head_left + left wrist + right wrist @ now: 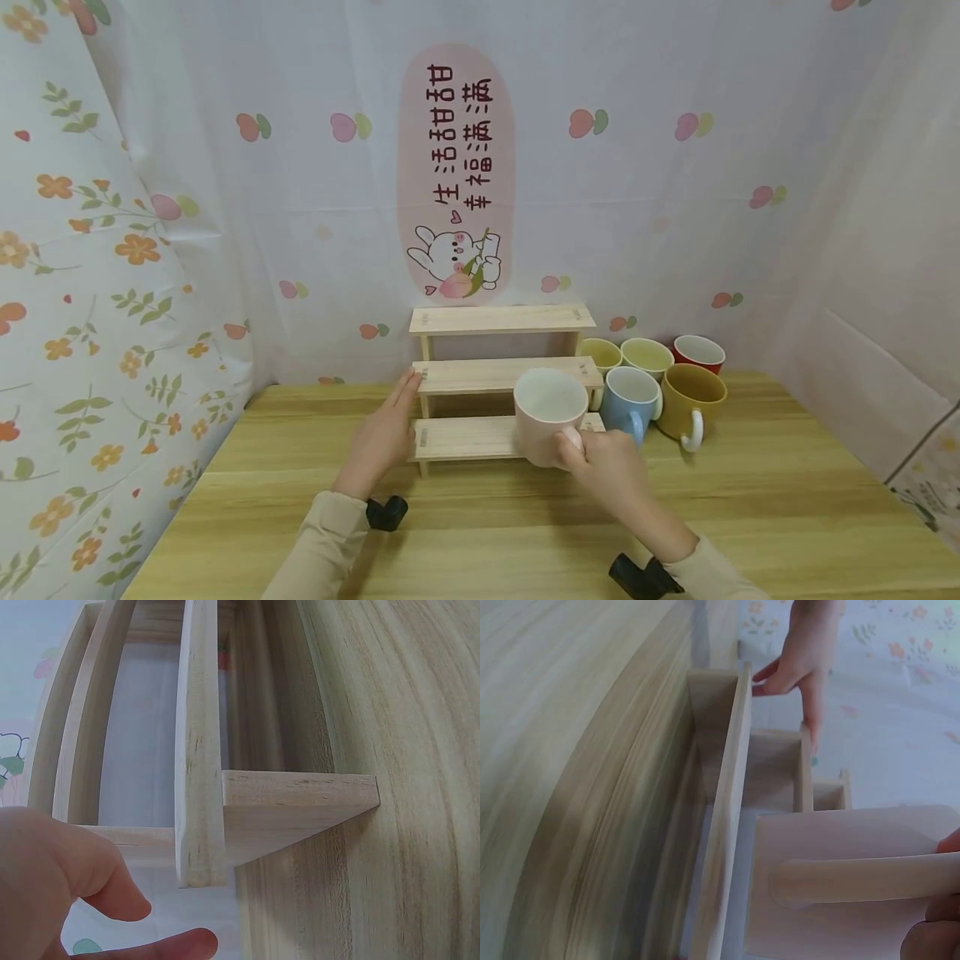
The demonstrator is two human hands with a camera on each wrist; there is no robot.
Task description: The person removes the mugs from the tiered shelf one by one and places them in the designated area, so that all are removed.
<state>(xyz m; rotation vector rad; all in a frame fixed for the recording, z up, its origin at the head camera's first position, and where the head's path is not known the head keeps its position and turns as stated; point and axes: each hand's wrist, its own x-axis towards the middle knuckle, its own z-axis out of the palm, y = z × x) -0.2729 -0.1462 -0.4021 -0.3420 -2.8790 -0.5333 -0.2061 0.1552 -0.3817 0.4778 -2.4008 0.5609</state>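
A wooden three-step shelf (pixel 468 435) stands on the table. My left hand (pixel 382 442) lies along its left end, fingers straight, fingertips at the middle step; the left wrist view shows the thumb (pixel 124 896) close to the wood. My right hand (pixel 611 475) grips the handle of a pale pink mug (pixel 543 429), holding it upright by the right part of the lowest step. From the right wrist, the mug (pixel 840 930) shows side-on, with a gap between its base and the lowest step (pixel 724 817).
Right of the shelf stand a blue mug (pixel 626 404), a mustard mug (pixel 690 396), a red mug (pixel 708 354) and two yellow-green mugs (pixel 647 357) (pixel 602 353). Patterned cloth (pixel 315 208) hangs behind and at the sides of the wooden table (pixel 510 550).
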